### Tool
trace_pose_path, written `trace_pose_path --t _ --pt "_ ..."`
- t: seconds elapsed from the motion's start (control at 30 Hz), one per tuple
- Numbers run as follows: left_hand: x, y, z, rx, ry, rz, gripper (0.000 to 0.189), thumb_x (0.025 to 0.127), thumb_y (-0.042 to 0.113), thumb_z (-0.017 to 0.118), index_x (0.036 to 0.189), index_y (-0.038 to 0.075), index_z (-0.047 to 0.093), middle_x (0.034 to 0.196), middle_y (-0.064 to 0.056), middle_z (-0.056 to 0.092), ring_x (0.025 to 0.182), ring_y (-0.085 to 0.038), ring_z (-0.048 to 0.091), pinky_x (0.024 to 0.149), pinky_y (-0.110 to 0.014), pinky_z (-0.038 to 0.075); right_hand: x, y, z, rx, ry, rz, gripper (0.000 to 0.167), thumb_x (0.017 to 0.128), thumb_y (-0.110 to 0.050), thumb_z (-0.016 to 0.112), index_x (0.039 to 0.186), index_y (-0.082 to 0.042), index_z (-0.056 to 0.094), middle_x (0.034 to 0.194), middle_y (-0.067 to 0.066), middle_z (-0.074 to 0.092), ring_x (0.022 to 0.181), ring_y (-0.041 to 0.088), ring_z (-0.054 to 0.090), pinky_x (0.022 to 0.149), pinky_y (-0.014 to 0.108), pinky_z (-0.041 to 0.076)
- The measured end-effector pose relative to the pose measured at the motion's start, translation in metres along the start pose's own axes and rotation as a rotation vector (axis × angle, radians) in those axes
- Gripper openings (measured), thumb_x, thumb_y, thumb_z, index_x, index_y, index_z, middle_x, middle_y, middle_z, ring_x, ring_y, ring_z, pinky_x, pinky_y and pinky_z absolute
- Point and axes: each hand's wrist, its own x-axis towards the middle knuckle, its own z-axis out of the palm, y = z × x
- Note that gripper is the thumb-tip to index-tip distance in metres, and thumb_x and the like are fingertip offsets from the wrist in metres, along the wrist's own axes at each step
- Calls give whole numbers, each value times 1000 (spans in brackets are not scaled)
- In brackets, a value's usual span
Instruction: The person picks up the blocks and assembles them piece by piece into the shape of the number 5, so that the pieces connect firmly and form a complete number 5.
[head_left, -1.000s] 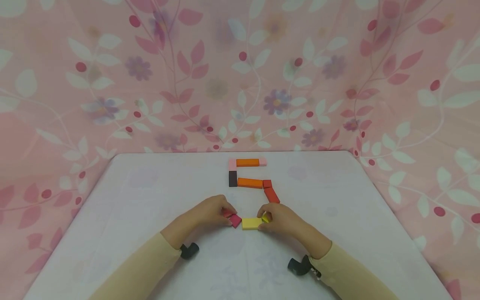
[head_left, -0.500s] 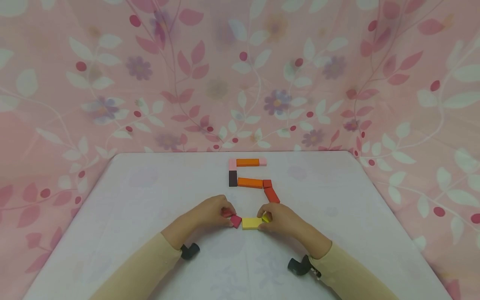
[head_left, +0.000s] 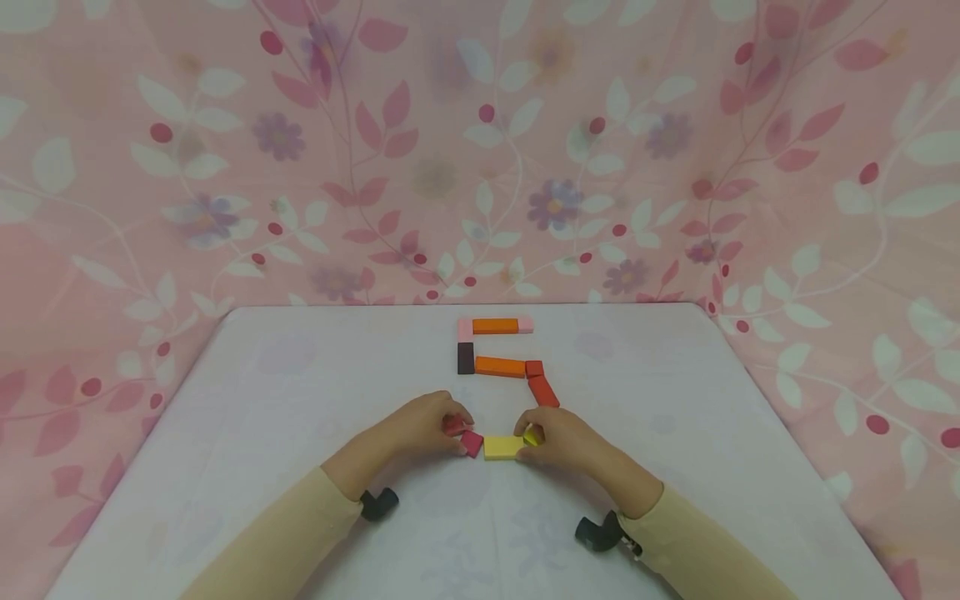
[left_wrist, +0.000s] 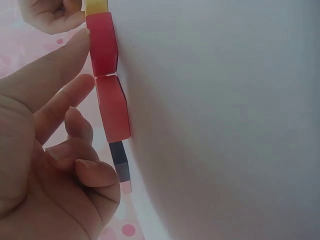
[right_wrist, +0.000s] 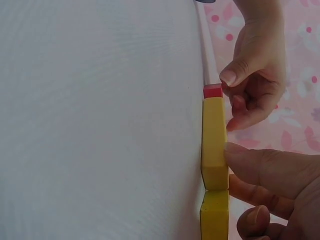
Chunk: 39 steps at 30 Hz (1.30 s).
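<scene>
Low in the middle of the table my left hand [head_left: 427, 421] pinches a crimson block [head_left: 472, 443], thumb on its near side and index finger on the far side. A lighter red block [head_left: 454, 426] lies end to end with it, partly behind the fingers, and shows fully in the left wrist view [left_wrist: 113, 110]. To the right, a pale yellow block [head_left: 502, 448] lies close to the crimson one. My right hand [head_left: 562, 437] holds its right end between thumb and index finger. A deeper yellow block [right_wrist: 215, 215] adjoins it, mostly hidden by that hand in the head view.
Farther back lie two orange blocks [head_left: 495, 326], pink blocks [head_left: 465, 329], a black block [head_left: 466, 358] and two red-orange blocks [head_left: 543, 391], forming a bent line. The white table [head_left: 300, 358] meets a flowered pink cloth [head_left: 435, 175] behind. Each wrist wears a dark camera [head_left: 597, 534].
</scene>
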Motion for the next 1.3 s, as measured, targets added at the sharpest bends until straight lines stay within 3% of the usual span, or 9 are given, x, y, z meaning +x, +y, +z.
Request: trace_pose_path --t 0.27,0.37,0.73,1.03,1.3 --pt "-5 -5 -8 -31 31 -152 38 81 30 84 118 29 73 98 4 57 94 -17 53 79 -33 51 -2 0 0 -10 5 12 26 80 -29 86 101 -21 72 77 -2 56 77 16 52 67 30 46" --pt "-6 -8 -12 -23 25 -171 39 82 31 83 120 29 73 100 4 58 98 -18 54 83 -35 52 -2 1 -1 -10 6 11 26 80 -28 86 101 -21 72 77 -2 56 77 16 52 67 30 46" --pt "-3 -14 -12 -27 7 -191 33 84 31 82 116 32 76 101 4 59 99 -17 54 87 -37 52 -1 1 -1 0 4 5 26 79 -28 86 101 -21 73 76 -2 56 76 16 52 66 31 45" --pt "-3 -16 -11 -2 34 -148 35 82 31 83 116 29 75 99 4 58 96 -17 54 84 -36 51 -1 1 -1 2 5 6 27 79 -27 87 101 -20 73 76 -2 56 76 16 52 66 31 46" --pt "-3 -16 -10 -15 21 -160 36 82 31 83 118 31 75 100 5 58 97 -16 54 84 -35 52 0 2 0 -4 5 4 26 79 -27 87 101 -21 73 76 -2 56 77 16 52 66 31 45"
